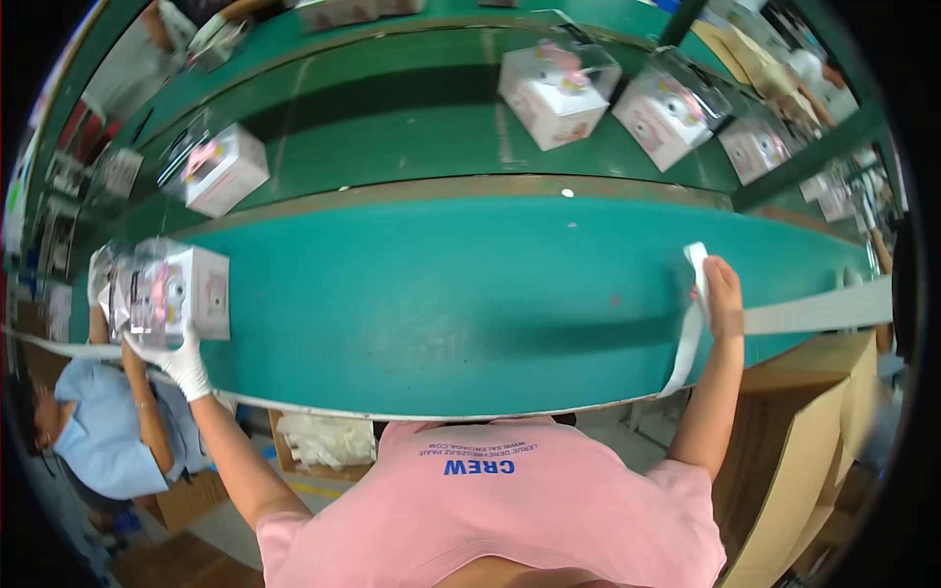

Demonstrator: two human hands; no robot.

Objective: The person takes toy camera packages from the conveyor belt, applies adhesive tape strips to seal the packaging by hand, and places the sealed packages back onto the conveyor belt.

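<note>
My left hand (pixel 180 365), in a white glove, grips the near side of a white toy box (pixel 208 292) with a clear plastic front. Its thumb rests up against the box and its fingers reach left along the plastic; some fingertips are hard to make out. A pink and white figure shows inside. Bare, my right hand (pixel 723 294) pinches a white strip (pixel 689 343) over the right part of the teal work surface (pixel 421 304). The strip hangs down toward the near edge; its material is unclear.
A co-worker in blue (pixel 113 421) sits at left, a gloved hand (pixel 99 276) beside the held box. Similar boxes (pixel 554 103) stand on the green surface beyond. An open carton (pixel 799 461) is at near right, a bin of white material (pixel 323 439) below the edge.
</note>
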